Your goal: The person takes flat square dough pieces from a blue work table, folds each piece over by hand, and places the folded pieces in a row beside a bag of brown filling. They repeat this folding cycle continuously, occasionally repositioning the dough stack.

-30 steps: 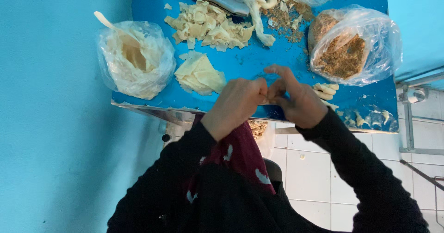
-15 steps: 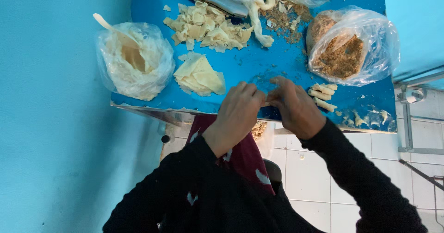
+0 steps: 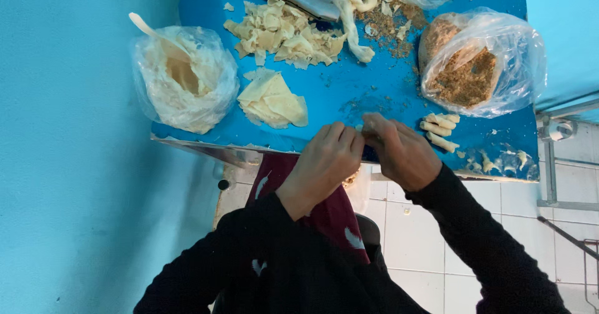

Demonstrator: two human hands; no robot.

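My left hand (image 3: 327,158) and my right hand (image 3: 399,152) meet fingertip to fingertip at the near edge of the blue table (image 3: 349,96). Between the fingertips they pinch a small pale piece of dough, mostly hidden by the fingers. Just right of my right hand lie three finished pale rolls (image 3: 440,129). A stack of flat pale dough sheets (image 3: 272,99) lies left of my left hand. A clear bag of brown crumbly filling (image 3: 475,66) sits behind my right hand.
A plastic bag of pale paste with a spoon handle (image 3: 182,76) stands at the table's left. Torn dough scraps (image 3: 284,32) are piled at the back, beside a knife blade (image 3: 299,1) and spilled crumbs. White tiled floor (image 3: 412,227) lies below; a turquoise wall (image 3: 68,145) is left.
Both hands have dropped lower toward the table edge and turned, the fingers closing tighter around the small piece between them.
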